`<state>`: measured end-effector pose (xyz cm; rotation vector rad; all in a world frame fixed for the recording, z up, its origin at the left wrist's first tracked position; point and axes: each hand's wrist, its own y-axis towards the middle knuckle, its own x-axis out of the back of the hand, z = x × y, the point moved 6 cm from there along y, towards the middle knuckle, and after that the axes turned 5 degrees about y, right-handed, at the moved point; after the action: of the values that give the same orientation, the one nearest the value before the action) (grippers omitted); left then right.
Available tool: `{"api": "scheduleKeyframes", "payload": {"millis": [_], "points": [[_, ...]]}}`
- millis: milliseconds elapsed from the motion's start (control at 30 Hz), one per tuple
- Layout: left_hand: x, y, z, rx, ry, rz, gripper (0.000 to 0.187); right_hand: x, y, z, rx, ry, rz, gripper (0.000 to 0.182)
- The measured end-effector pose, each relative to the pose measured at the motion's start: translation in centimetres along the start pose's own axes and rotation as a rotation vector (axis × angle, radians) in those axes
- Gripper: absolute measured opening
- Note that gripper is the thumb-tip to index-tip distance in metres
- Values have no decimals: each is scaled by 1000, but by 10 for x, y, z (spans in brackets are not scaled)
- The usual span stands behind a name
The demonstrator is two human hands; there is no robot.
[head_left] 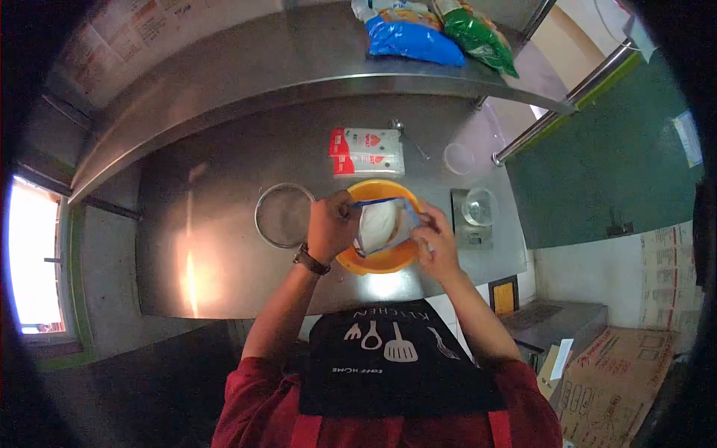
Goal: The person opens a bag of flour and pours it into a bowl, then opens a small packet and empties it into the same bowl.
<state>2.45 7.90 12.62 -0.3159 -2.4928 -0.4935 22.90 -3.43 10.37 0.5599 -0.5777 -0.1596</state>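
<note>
Both of my hands hold a clear plastic bag with a blue zip edge (pixel 382 224), filled with white powder, above an orange bowl (pixel 377 261) on the steel counter. My left hand (pixel 331 226) grips the bag's left top corner. My right hand (pixel 437 243) grips its right side. The bag's mouth is stretched between them, tilted over the bowl.
A round metal sieve (pixel 284 215) lies left of the bowl. A red-and-white packet (pixel 367 151) and a spoon (pixel 407 136) lie behind it. A small scale with a glass bowl (pixel 476 211) stands at the right, with a clear cup (pixel 458 158) beyond. Blue and green bags (pixel 441 33) sit on the upper shelf.
</note>
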Motion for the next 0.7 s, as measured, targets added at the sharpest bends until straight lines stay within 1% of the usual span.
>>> {"api": "scheduleKeyframes", "payload": {"millis": [33,67,100,167,200,267,333,400,467,500,567,667,700], "points": [[2,-5,-3,14,-9,8,12,5,0,-3,-10,-3,-64,4],[2,-6,-8,24,-92,0,13,3,-2,-3,-19,-3,-53,4],[5,-5,-14,32,-174,-13,13,7,2,3,19,8,-107,5],[21,-4,-30,35,-201,-28,13,16,12,29,118,-25,-211,6],[30,-3,-42,23,-225,-42,12,19,18,40,103,-28,-201,6],[58,-2,-70,-48,-175,24,10,32,26,75,268,-92,-261,10],[90,-1,-107,-54,-241,39,12,50,40,111,369,-43,-224,17],[114,1,-125,-192,-277,33,12,70,59,139,135,228,-84,28],[133,-2,-129,-305,-319,66,14,76,72,163,613,154,-190,37],[142,-6,-128,-361,-360,107,17,81,73,176,600,164,-191,37],[151,-15,-130,-456,-459,203,25,90,78,177,72,440,-121,35],[157,-18,-138,-526,-565,290,39,94,87,182,262,499,3,36],[158,-17,-142,-519,-560,286,39,95,88,182,291,510,24,36]]}}
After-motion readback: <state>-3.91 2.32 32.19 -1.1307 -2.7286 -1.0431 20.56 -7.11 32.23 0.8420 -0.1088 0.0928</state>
